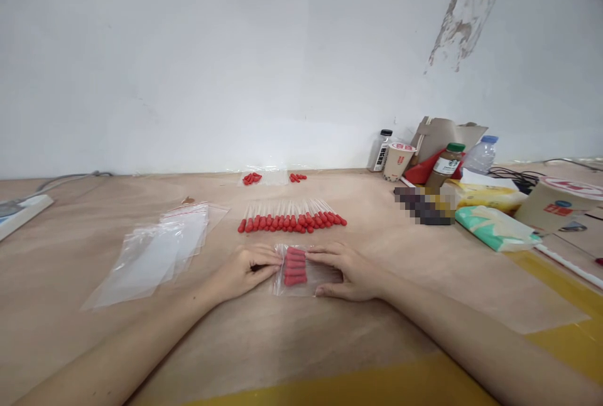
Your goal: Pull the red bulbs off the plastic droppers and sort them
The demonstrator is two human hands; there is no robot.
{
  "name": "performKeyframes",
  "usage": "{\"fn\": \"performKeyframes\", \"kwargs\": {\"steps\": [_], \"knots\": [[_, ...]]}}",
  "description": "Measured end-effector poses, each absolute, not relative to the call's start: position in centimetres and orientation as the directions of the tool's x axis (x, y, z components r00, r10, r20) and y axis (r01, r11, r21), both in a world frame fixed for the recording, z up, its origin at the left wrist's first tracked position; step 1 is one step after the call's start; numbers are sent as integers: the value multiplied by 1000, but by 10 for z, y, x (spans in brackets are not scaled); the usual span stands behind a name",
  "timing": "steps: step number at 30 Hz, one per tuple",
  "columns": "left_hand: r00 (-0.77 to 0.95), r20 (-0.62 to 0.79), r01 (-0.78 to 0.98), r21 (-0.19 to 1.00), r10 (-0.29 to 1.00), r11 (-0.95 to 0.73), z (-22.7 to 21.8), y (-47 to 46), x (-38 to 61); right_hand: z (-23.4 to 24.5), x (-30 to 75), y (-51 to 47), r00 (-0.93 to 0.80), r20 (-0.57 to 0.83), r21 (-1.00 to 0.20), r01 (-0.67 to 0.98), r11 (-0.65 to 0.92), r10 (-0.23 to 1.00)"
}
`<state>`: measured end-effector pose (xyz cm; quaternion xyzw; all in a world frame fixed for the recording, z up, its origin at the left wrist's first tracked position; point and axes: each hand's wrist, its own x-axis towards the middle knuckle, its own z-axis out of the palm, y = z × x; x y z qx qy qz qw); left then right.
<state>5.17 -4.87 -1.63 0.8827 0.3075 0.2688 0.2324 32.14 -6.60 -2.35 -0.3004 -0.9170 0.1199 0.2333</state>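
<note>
A stack of clear bags [151,255] lies at left; at far right stand a paper cup [398,161], a green-capped jar [445,167] and a water bottle [480,154], a green tissue pack [494,228] nearer.

Pretty bright here, soft even light, and the white wall [188,48] looks a bit washed out. Only faint shadows under my left hand [245,271] and right hand [351,274]. There's a slight sheen on the plastic bags [151,255] at 9 o'clock. The wide lens stretches my arms toward 5 and 7 o'clock, and there's a pixelated patch [421,205] at 3 o'clock.
</note>
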Motion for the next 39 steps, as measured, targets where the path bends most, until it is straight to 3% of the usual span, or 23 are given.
{"fn": "performKeyframes", "kwargs": {"steps": [5,17,21,30,35,39], "knots": [[568,250,458,696,784,-553,-20,-46,56,-28,319,-63,-724,343,-389,470,792,598],[514,238,486,711,824,-509,-15,-60,65,-26,310,-65,-646,361,-475,493,729,672],[535,265,538,625,802,-566,-13,-67,70,-25,309,-62,-668,352,-484,470,738,656],[619,360,641,283,698,-714,-17,-73,72,-28,309,-61,-665,362,-481,466,742,653],[647,296,646,277,703,-711,-11,-69,62,-27,312,-61,-668,368,-478,461,748,647],[599,161,697,378,785,-609,7,-64,44,-27,314,-60,-666,366,-487,458,744,650]]}}
